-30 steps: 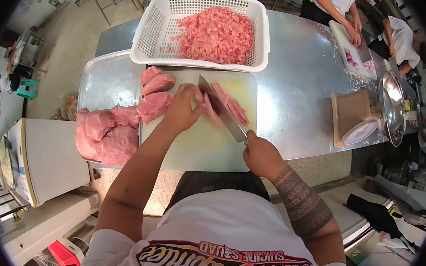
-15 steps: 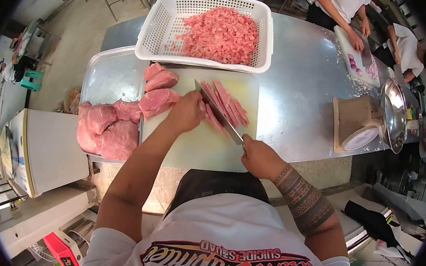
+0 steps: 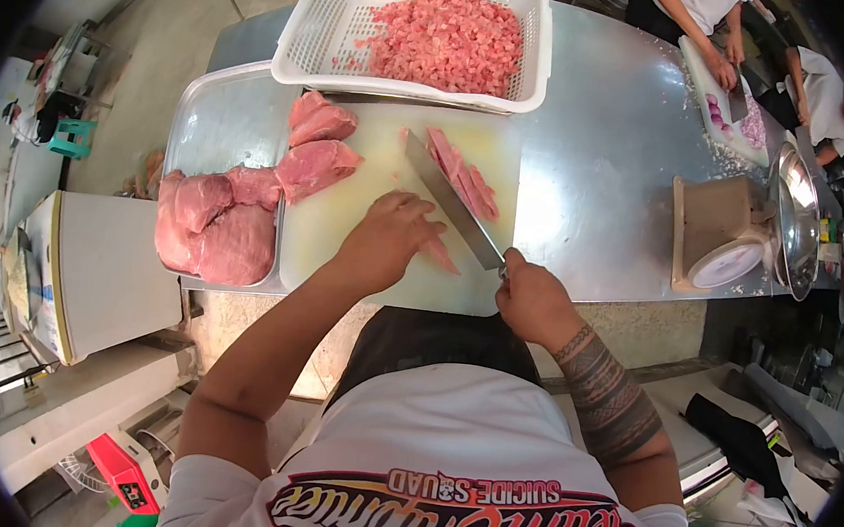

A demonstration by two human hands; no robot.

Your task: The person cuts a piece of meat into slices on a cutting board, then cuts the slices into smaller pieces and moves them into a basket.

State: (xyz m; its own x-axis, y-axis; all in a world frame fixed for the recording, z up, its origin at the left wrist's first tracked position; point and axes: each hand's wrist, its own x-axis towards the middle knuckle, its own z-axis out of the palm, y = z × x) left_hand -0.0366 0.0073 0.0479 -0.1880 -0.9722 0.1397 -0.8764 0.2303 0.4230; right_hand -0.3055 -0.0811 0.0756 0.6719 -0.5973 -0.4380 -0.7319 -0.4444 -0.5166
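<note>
My right hand (image 3: 538, 300) grips the handle of a cleaver-like knife (image 3: 458, 205), its wide blade slanting up and left over the cutting board (image 3: 344, 247). Just left of the blade, my left hand (image 3: 389, 236) curves over a few strips of raw meat (image 3: 439, 254), whose ends stick out past the fingers; the rest is hidden beneath. On the blade's other side lies a bunch of cut meat strips (image 3: 466, 175). Thick meat pieces (image 3: 317, 168) rest at the board's left side, beside a metal tray (image 3: 217, 119) bearing large meat chunks (image 3: 231, 239).
Beyond the board stands a white perforated basket (image 3: 311, 32) with diced meat (image 3: 449, 40). A weighing scale (image 3: 727, 233) sits on the steel table (image 3: 597, 178) to the right. At the far right, a person's hands (image 3: 725, 64) work with a knife and onions on another board.
The left hand has shifted down, drawing some strips away from the bunch. The knife now lies between these and the remaining strips. The view has tilted slightly.
</note>
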